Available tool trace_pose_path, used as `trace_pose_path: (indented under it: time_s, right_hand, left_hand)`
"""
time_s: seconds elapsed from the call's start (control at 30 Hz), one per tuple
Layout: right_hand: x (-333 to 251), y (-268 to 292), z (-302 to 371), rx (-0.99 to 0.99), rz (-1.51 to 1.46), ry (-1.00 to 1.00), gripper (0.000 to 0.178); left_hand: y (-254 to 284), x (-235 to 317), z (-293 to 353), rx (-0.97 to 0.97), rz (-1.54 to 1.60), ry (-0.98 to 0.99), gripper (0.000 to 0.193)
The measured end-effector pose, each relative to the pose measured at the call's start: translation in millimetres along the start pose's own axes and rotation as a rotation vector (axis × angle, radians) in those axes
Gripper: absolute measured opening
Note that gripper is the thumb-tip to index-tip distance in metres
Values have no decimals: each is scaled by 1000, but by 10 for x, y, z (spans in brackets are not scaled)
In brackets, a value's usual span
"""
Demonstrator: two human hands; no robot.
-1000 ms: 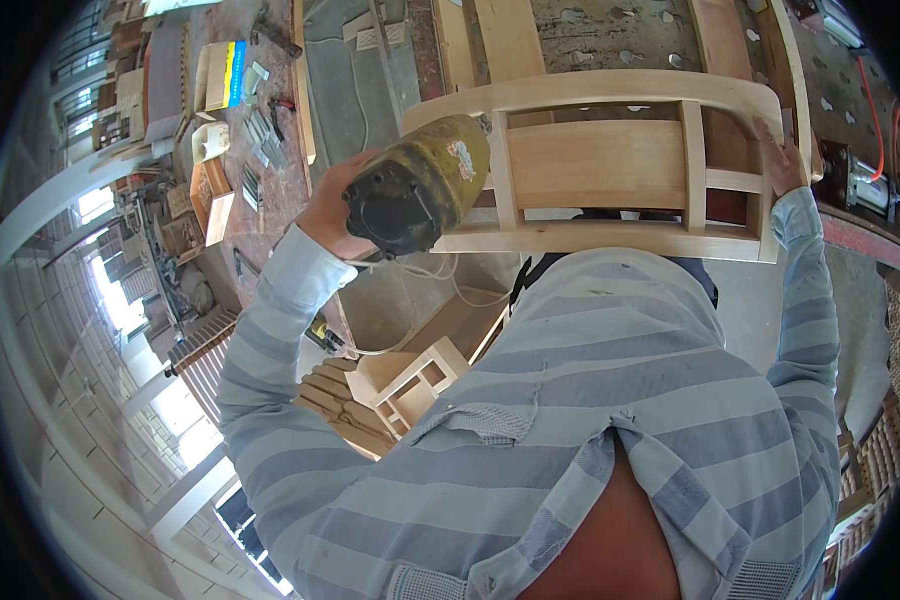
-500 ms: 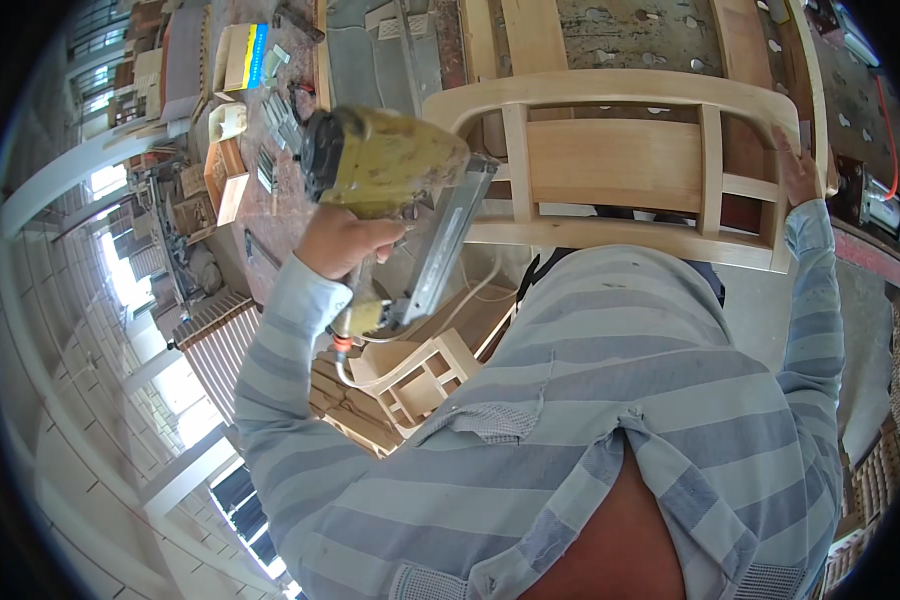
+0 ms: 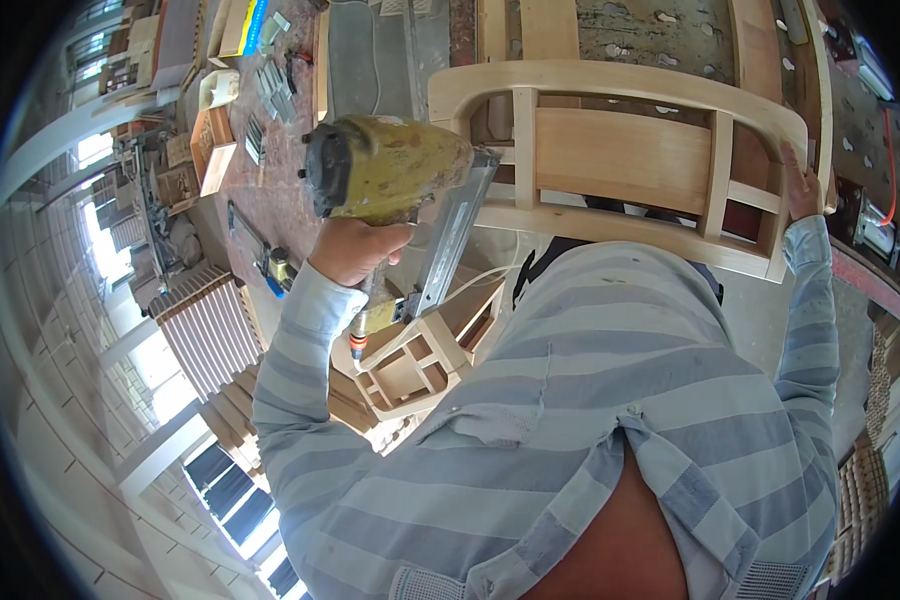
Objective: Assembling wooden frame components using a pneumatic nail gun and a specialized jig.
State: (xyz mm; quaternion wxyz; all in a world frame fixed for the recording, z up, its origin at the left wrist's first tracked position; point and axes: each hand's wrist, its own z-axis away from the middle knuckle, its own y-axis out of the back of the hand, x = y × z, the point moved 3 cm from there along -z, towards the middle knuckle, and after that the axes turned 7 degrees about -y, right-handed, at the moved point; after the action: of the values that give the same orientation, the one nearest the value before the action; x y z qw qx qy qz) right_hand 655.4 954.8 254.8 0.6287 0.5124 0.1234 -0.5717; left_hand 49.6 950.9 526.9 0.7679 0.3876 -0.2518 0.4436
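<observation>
My left hand [image 3: 358,248] is wrapped round the grip of a yellow pneumatic nail gun [image 3: 400,165]. Its grey magazine [image 3: 455,235] slants down beside the hand, and the nose end points right, close to the left post of a pale wooden frame [image 3: 620,152]. Whether the nose touches the wood I cannot tell. This frame, with a curved top rail, a middle panel and upright slats, stands in front of my body. At its right end, my right hand [image 3: 800,185] grips the corner post, its fingers lying along the outer side.
Behind the frame lies a worn, stained bench top [image 3: 630,35] with wooden rails across it. Metal staple strips [image 3: 273,90], an open wooden box [image 3: 210,150] and a blue-tipped tool [image 3: 278,270] are on the left. Another wooden frame [image 3: 410,370] stands low beside me. A red hose [image 3: 888,170] runs at right.
The whole view has shifted slightly. The nail gun sits a little lower, its nose still beside the left post. My right hand keeps its hold; the blue-tipped tool now shows past my left forearm.
</observation>
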Motion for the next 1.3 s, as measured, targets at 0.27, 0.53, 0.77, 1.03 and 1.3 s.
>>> trace_pose_path:
  time_s: [0.27,0.53,0.77,1.03,1.3]
  right_hand:
    - [119,6,-74,24,42,47,56]
    - [-148,-14,59,-13,52,-115,55]
    - [51,-59,32,-14,-119,57,44]
    - [756,-47,-501,-165,-25,465,34]
    - [838,34,-654,-180,181,207,37]
  left_hand:
    - [48,290,-39,-256,-494,-147,21]
    - [-251,536,-99,-332,-589,109,19]
    - [-127,444,81,-272,-596,95,18]
    - [282,-281,703,137,-216,273,15]
    - [5,-410,912,284,-132,123,23]
